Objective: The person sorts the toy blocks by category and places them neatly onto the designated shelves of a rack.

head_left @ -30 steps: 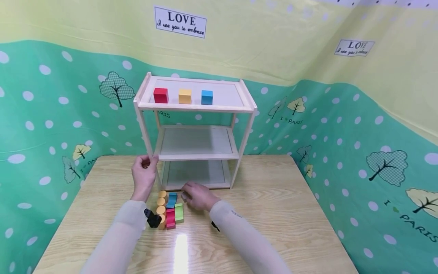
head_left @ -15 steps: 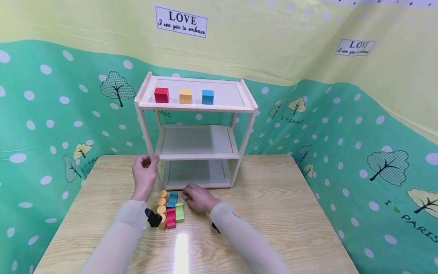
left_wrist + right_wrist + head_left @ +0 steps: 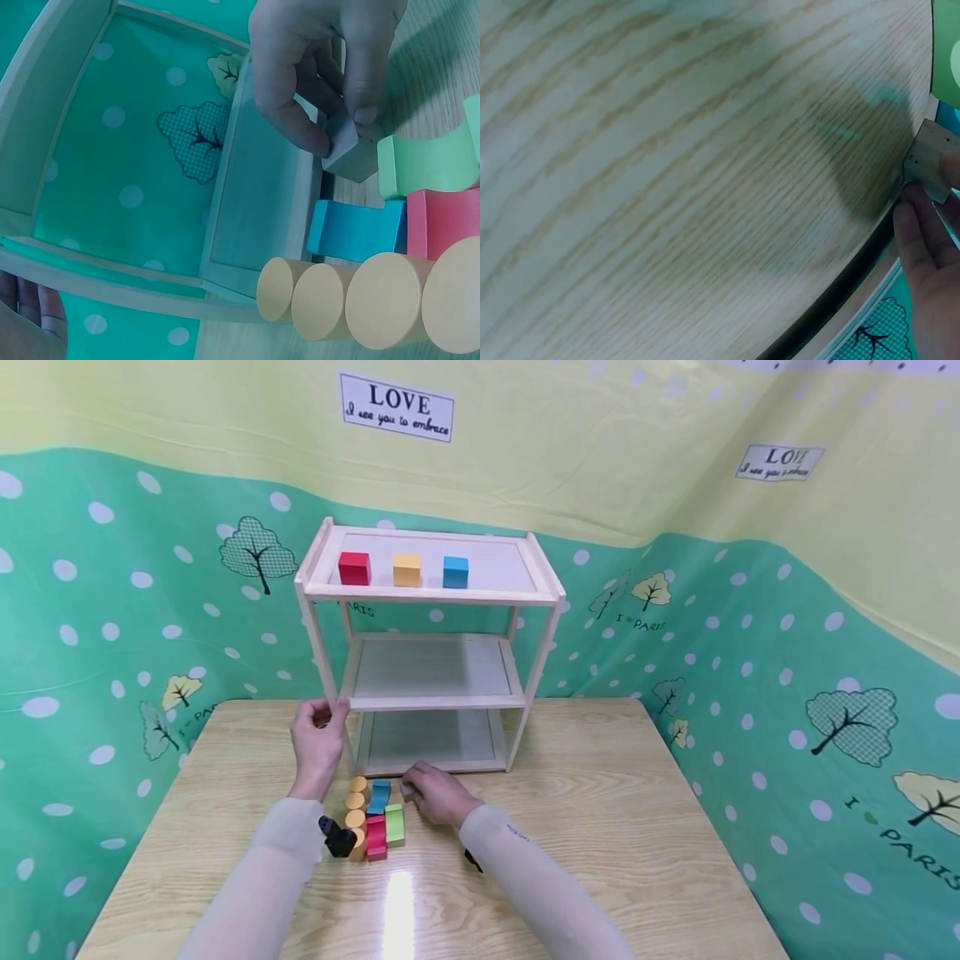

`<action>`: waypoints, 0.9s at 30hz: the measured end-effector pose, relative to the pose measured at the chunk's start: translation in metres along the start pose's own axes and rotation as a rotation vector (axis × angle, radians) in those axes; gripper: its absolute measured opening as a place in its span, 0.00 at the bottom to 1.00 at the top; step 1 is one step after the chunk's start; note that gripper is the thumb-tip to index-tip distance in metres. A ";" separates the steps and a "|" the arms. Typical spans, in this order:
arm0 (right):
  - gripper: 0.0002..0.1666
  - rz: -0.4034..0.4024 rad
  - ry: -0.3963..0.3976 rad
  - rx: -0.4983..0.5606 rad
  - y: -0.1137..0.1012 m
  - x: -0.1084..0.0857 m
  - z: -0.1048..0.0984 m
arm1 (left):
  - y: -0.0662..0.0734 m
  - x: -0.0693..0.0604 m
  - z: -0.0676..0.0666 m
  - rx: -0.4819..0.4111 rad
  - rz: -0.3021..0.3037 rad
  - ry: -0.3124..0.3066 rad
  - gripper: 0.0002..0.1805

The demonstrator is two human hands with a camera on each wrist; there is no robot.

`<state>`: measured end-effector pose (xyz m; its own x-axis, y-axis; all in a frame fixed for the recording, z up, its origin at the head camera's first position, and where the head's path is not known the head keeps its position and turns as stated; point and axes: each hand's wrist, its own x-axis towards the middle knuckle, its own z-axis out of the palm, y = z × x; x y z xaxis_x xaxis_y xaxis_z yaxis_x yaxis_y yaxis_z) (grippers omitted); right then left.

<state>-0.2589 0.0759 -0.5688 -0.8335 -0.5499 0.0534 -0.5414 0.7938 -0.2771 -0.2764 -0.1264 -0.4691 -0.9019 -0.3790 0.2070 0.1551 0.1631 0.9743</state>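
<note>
Across 12 o'clock hangs a backdrop [image 3: 600, 477], yellow above dotted green. One LOVE label [image 3: 397, 407] sits at 11 o'clock, a smaller one at 2, a checked tree [image 3: 258, 550] at 10. The wood-grained counter [image 3: 630, 810] spreads at 6 o'clock.

From here the table [image 3: 600, 827] holds a shelf [image 3: 438, 668], with four cylinders [image 3: 356, 819] and three arches [image 3: 394, 826] before it; three cubes [image 3: 407, 572] line the shelf's top
</note>
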 end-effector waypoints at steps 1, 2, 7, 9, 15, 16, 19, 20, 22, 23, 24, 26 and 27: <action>0.15 0.002 0.000 0.001 0.000 0.000 0.000 | 0.000 0.000 0.000 0.001 0.000 -0.001 0.23; 0.15 0.002 0.001 -0.002 0.000 0.000 0.000 | 0.000 0.000 0.000 0.001 0.001 -0.001 0.23; 0.14 -0.006 0.002 0.002 0.002 -0.003 -0.002 | -0.001 0.000 0.001 0.000 -0.006 -0.001 0.24; 0.13 -0.006 0.005 0.009 0.002 -0.005 -0.003 | 0.000 0.000 0.001 0.000 -0.012 -0.006 0.24; 0.11 -0.015 0.018 0.023 0.005 -0.009 -0.004 | 0.000 -0.001 0.002 -0.002 -0.027 -0.018 0.24; 0.11 -0.019 0.019 0.023 0.005 -0.009 -0.004 | 0.000 -0.001 0.002 0.000 -0.029 -0.016 0.24; 0.11 -0.027 0.025 0.013 0.006 -0.010 -0.002 | -0.001 -0.001 0.001 0.003 -0.027 -0.015 0.24; 0.10 -0.029 0.030 0.009 0.006 -0.010 -0.002 | -0.001 -0.001 0.001 0.004 -0.025 -0.016 0.24; 0.10 -0.031 0.039 -0.006 0.007 -0.010 -0.002 | -0.001 0.000 0.001 0.006 -0.020 -0.014 0.24; 0.11 -0.031 0.043 -0.012 0.007 -0.010 -0.002 | -0.001 0.000 0.001 0.005 -0.019 -0.014 0.24; 0.12 -0.030 0.045 -0.019 0.007 -0.011 -0.002 | -0.001 0.000 0.001 0.005 -0.019 -0.012 0.24; 0.15 -0.025 0.047 -0.028 0.008 -0.011 -0.003 | -0.001 0.001 0.000 0.001 -0.017 -0.006 0.24; 0.17 -0.020 0.046 -0.030 0.008 -0.011 -0.003 | -0.001 0.001 0.001 0.002 -0.016 -0.006 0.24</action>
<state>-0.2540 0.0889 -0.5688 -0.8261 -0.5539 0.1033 -0.5608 0.7903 -0.2468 -0.2775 -0.1264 -0.4703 -0.9065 -0.3764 0.1911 0.1402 0.1585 0.9774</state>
